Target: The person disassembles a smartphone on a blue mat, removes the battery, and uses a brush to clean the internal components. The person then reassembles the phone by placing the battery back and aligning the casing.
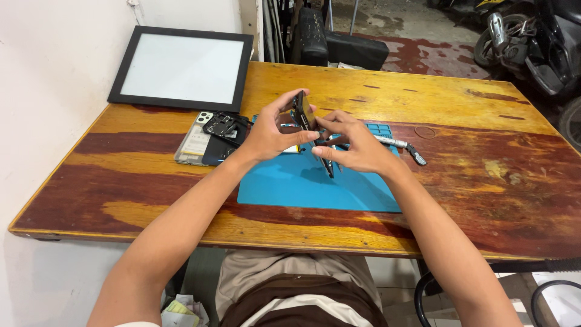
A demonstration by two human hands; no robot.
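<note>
Both hands (315,139) pinch a thin dark slab-shaped phone (302,110) above smooth blue mat (302,188).

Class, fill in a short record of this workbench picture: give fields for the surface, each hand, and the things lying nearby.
Surface: wooden table with blue mat
Left hand: holds dark phone part upright
Right hand: touches the part, tweezers in fingers
Left of mat: opened phone
Back left: framed white panel
Right of mat: metal tool, rubber band
</note>
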